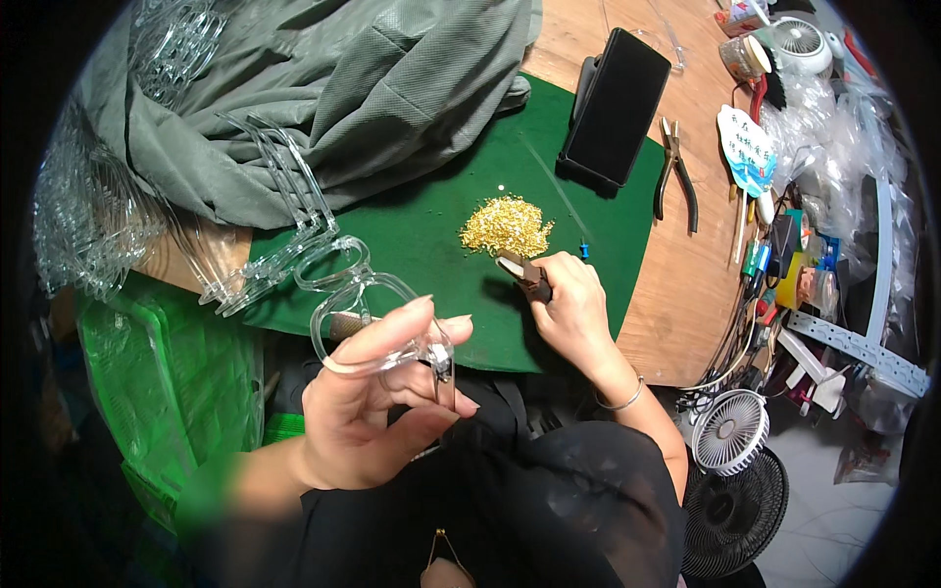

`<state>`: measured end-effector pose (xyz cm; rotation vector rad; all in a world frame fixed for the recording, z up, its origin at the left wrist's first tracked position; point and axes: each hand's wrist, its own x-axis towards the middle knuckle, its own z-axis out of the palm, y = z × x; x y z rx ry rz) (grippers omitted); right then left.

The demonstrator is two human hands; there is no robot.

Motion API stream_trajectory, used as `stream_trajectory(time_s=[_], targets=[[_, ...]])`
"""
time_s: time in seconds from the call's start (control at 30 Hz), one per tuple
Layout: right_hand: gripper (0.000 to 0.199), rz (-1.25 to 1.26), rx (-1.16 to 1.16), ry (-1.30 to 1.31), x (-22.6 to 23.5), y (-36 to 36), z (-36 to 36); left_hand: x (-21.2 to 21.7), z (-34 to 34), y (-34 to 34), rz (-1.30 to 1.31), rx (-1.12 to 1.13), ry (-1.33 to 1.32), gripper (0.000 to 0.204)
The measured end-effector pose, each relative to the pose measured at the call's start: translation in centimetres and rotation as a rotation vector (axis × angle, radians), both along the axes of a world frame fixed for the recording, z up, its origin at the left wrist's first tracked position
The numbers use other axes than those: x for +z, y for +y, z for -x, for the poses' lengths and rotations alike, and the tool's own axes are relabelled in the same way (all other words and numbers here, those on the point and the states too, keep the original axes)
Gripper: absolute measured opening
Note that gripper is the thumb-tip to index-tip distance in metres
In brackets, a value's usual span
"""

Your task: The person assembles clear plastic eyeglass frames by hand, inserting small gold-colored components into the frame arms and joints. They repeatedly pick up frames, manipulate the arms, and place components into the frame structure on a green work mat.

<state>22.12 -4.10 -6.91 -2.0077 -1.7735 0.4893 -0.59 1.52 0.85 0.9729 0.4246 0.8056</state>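
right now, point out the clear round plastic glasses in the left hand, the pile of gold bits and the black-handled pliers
Clear round plastic glasses point(361, 278), head view: where rims meet.
Pile of gold bits point(507, 227), head view: middle of the heap.
Black-handled pliers point(672, 151), head view: the pivot.

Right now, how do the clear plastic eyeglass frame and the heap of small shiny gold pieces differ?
Colour: the clear plastic eyeglass frame is colourless and see-through; the heap of small shiny gold pieces is gold.
Form: the frame has rounded rims; the heap is many tiny loose bits.
Pose: the frame is in the left hand; the heap lies on the flat green mat.
Shared: both look glossy.
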Motion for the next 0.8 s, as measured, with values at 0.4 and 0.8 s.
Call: stream_trajectory(time_s=[0.4, 0.8], targets=[[0.012, 0.021, -0.240, 0.603, 3.1, -0.4, 0.9, 0.4, -1.6, 0.6, 0.320, -0.300, 0.163, 0.074], [0.015, -0.538, 0.258, 0.777, 6.1, 0.5, 3.8, 0.9, -0.9, -0.3, 0.374, -0.404, 0.149, 0.073]])
